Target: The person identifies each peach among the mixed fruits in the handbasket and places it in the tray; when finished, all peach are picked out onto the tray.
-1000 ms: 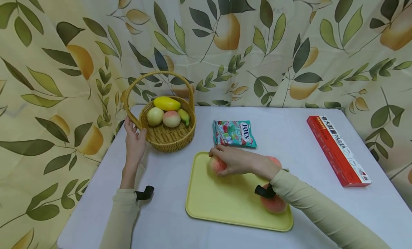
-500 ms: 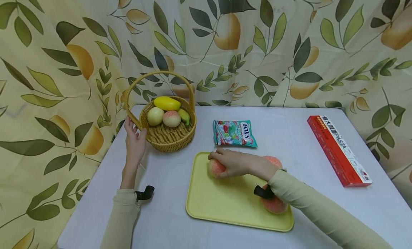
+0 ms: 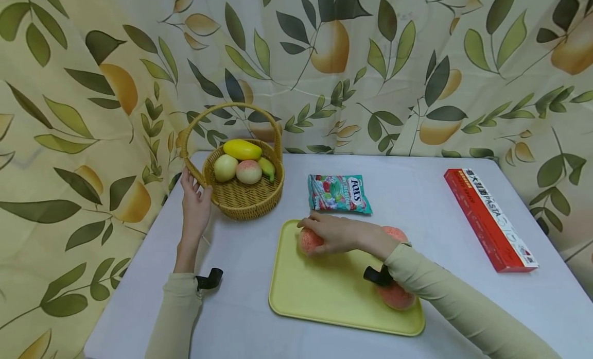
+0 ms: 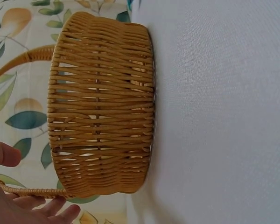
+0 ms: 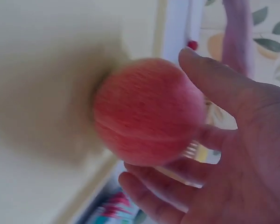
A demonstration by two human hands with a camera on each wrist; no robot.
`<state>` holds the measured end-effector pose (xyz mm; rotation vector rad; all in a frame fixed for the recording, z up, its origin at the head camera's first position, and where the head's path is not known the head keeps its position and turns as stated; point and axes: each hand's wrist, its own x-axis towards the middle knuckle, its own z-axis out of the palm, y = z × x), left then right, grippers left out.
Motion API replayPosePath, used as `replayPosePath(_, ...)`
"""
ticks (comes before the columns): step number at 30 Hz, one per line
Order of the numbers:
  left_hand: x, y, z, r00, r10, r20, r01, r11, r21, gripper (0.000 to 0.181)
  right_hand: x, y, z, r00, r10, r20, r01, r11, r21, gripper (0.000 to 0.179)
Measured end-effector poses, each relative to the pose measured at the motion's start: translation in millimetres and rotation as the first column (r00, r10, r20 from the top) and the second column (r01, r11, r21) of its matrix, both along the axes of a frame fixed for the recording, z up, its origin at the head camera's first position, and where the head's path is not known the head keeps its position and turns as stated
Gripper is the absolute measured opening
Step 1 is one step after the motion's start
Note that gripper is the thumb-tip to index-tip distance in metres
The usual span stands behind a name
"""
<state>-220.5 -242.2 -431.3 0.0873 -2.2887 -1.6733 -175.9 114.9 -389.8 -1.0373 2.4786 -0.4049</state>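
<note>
In the head view my right hand (image 3: 340, 234) grips a pink peach (image 3: 309, 240) at the far left corner of a yellow tray (image 3: 324, 292). The right wrist view shows thumb and fingers around the peach (image 5: 149, 112), close to the tray surface; whether it touches the tray I cannot tell. My left hand (image 3: 195, 215) touches the left side of the handle of a wicker basket (image 3: 245, 213). In the left wrist view its fingers (image 4: 51, 207) lie along the handle, thumb apart. Two more peaches, one behind (image 3: 395, 233) and one in front (image 3: 397, 296), are partly hidden by my right arm.
Inside the basket lie a yellow mango-like fruit (image 3: 242, 149), a pale round fruit (image 3: 225, 168), a pinkish peach (image 3: 249, 172) and a small banana (image 3: 266, 168). A teal candy bag (image 3: 339, 193) lies behind the tray. The red pasta box (image 3: 491, 220) is at the right.
Both hands stay in nearly the same places, the right at the peach and the left at the basket handle. The head view has shifted very slightly.
</note>
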Motion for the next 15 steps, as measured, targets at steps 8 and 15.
replayPosePath(8, -0.5, 2.1, 4.6, 1.000, -0.006, -0.009, 0.006, 1.000, 0.001, 0.080, -41.1, -29.9, 32.3, 0.998, -0.054, -0.025, 0.052, 0.997, -0.059, 0.062)
replayPosePath(15, 0.3, 6.4, 0.7, 1.000, 0.015, 0.027, -0.016, 1.000, 0.010, 0.081, -106.1, -97.7, 33.9, 0.988, 0.006, -0.152, -0.005, 1.000, 0.005, 0.065)
